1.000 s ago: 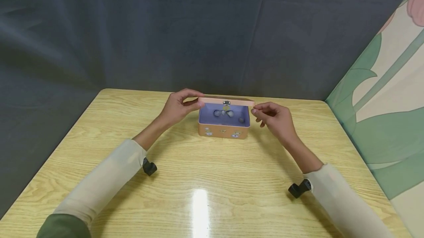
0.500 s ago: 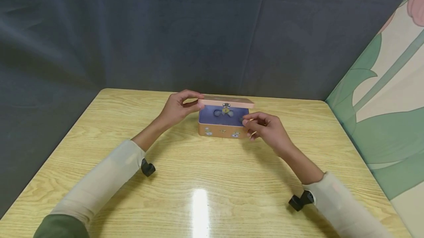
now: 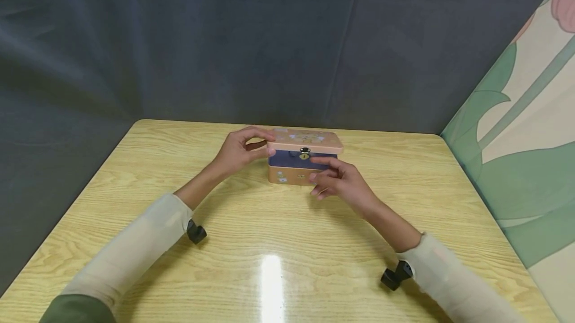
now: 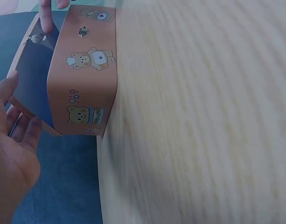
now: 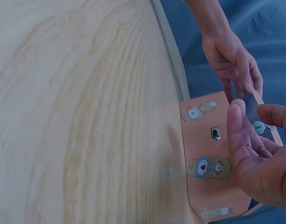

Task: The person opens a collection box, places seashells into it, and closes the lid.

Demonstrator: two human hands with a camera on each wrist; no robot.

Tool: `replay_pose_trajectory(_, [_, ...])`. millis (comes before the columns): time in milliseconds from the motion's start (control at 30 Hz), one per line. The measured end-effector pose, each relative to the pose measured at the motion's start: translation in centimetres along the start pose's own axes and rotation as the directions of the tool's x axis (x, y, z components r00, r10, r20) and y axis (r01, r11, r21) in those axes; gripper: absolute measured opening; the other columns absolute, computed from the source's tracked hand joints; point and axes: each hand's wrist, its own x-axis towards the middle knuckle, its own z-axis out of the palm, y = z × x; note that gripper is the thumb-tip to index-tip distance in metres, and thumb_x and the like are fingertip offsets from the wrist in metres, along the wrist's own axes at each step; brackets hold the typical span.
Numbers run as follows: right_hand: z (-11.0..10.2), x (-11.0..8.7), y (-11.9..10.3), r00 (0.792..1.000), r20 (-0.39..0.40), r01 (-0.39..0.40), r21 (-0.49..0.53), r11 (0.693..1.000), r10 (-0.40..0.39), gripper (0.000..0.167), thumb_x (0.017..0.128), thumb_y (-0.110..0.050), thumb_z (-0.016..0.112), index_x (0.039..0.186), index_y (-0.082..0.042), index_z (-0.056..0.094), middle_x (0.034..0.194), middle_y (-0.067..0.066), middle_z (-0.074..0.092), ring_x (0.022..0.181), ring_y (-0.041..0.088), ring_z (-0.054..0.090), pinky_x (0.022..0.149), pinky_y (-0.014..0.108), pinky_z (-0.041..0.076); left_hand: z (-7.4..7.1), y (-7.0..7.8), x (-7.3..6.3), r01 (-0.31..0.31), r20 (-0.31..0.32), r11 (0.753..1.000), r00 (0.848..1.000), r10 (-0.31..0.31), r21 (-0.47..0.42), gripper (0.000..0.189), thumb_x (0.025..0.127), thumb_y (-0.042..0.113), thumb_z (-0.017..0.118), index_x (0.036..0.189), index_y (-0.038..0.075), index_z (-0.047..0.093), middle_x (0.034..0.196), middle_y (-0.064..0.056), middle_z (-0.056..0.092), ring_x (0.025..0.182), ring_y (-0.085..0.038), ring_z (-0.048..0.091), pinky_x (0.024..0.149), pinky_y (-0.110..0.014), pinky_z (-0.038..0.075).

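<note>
An orange tin box with bear pictures stands on the table, its hinged lid half lowered over a blue inside. My left hand grips the lid's left edge between thumb and fingers; in the left wrist view the left hand shows around that edge. From the lid's front hangs a metal latch. My right hand is at the box's front right, forefinger close to the latch and fingers loosely bent around nothing. In the right wrist view, its fingers partly cover the box front.
A wooden table carries the box near its back edge. Dark cloth hangs right behind it. On the right stands a panel with a leaf and flower pattern. Small black cameras sit on both wrists.
The lid has come down and forward under my left hand, hiding most of the round items inside. My right hand has moved left from the lid's right corner to the front, near the latch.
</note>
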Motion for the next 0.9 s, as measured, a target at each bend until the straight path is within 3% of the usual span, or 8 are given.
replay_pose_trajectory(200, [0.6,0.0,0.2,0.999,0.025,-0.028,0.030,0.999,0.027,0.057,0.113,-0.010,0.066,0.165,0.001,0.048,0.115,0.002,0.082,0.089,0.013,0.081,0.086,0.030,0.073,0.1,0.0,-0.5,0.009,0.016,1.000,1.000,-0.009,0.002,0.028,0.098,-0.001,0.086,0.125,-0.003,0.080,0.141,-0.020,0.073,0.144,-0.033,0.067,0.123,-0.036,0.060])
replay_pose_trajectory(633, [1.0,-0.7,0.8,0.994,0.075,-0.081,0.028,0.996,0.079,0.056,0.112,-0.008,0.065,0.163,0.007,0.046,0.114,0.001,0.081,0.089,0.012,0.080,0.085,0.030,0.072,0.4,-0.7,-1.5,-0.011,0.054,0.995,0.999,0.006,0.103,0.027,0.095,0.001,0.089,0.121,0.001,0.084,0.143,-0.017,0.073,0.143,-0.034,0.068,0.121,-0.029,0.059])
replay_pose_trajectory(900, [1.2,-0.9,1.1,0.987,0.110,-0.115,-0.002,0.993,0.115,0.054,0.112,-0.007,0.065,0.162,0.006,0.049,0.118,0.013,0.081,0.090,0.015,0.080,0.084,0.032,0.073,0.7,-0.5,-1.8,0.017,0.062,0.993,0.998,-0.025,0.120,0.026,0.091,0.000,0.092,0.117,0.000,0.086,0.141,-0.017,0.075,0.143,-0.034,0.067,0.120,-0.029,0.060])
